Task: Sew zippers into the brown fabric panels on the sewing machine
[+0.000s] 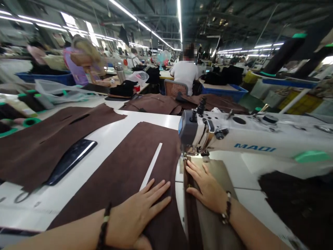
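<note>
My left hand (140, 210) lies flat with its fingers spread on a large dark brown fabric panel (122, 166). A narrow white strip (152, 165) rests on that panel, its lower end close to my fingertips. My right hand (208, 187) is stretched out and presses on an olive-grey fabric piece (217, 225) and a dark brown strip (194, 222) along its left edge. A small brass-coloured bit, perhaps a zipper slider, shows on the strip by my thumb. The right fingertips are just in front of the presser foot (185, 158) of the sewing machine (234, 135).
More brown fabric (59, 135) lies at the left over a dark glossy tablet-like object (73, 161). Dark fabric (299, 201) sits at the right. Thread cones (28, 104) stand at the far left. Across the table a person in white (184, 73) is seated near blue bins (226, 92).
</note>
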`<action>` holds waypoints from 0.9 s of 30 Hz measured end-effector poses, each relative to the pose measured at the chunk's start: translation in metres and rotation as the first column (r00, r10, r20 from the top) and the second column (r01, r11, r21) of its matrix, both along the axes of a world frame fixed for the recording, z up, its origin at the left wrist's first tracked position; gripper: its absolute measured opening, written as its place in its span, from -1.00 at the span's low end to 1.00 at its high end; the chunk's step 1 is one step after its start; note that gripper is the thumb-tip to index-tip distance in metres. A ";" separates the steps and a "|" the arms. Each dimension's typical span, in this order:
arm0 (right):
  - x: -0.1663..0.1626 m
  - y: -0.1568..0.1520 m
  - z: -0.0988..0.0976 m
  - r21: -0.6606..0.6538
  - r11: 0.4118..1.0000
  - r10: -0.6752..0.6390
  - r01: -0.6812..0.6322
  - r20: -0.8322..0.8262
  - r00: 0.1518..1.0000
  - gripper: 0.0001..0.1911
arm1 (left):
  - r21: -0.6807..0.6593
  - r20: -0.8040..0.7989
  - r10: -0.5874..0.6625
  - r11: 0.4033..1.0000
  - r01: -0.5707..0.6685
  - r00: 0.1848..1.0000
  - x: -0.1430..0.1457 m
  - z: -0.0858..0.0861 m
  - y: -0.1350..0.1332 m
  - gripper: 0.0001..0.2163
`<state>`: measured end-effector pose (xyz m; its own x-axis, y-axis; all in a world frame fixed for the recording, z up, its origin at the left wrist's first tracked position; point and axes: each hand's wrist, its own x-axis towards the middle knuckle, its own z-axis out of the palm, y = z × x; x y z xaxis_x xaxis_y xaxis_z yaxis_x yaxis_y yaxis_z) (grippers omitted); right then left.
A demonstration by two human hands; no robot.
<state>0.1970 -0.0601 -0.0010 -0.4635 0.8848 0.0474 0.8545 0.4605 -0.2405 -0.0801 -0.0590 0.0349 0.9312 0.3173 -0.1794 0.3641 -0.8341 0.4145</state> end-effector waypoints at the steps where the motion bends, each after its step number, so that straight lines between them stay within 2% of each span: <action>1: 0.000 0.000 0.001 -0.001 1.000 -0.001 0.001 0.005 1.000 -0.39 | -0.015 -0.020 -0.010 1.000 0.010 1.000 0.002 -0.001 -0.004 -0.14; 6: -0.001 0.000 0.003 0.000 1.000 -0.006 0.006 0.027 1.000 -0.39 | -0.001 -0.129 0.092 0.996 -0.093 0.987 0.014 -0.006 -0.023 -0.19; 9: -0.002 0.000 0.004 -0.005 1.000 -0.004 0.004 0.039 0.999 -0.39 | -0.021 -0.110 0.111 0.993 -0.114 0.988 0.016 -0.004 -0.024 -0.30; 13: -0.002 0.001 0.005 -0.022 1.000 -0.007 0.008 0.051 0.999 -0.39 | -0.105 0.004 0.114 0.988 -0.113 0.993 0.020 0.011 -0.009 -0.54; 18: -0.001 0.001 0.005 -0.046 0.999 -0.005 0.008 0.076 0.997 -0.42 | -0.190 0.058 0.157 0.971 -0.143 0.986 0.042 0.029 0.016 -0.59; 27: 0.008 0.003 -0.014 -0.009 0.998 0.069 -0.068 0.099 0.993 -0.35 | -0.214 0.061 0.171 0.965 -0.154 0.983 0.067 0.022 0.036 -0.60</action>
<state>0.2046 -0.0572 -0.0155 -0.5254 0.8508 -0.0070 0.8406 0.5178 -0.1588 -0.0127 -0.0230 0.0567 0.8840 0.4290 -0.1858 0.4471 -0.6594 0.6045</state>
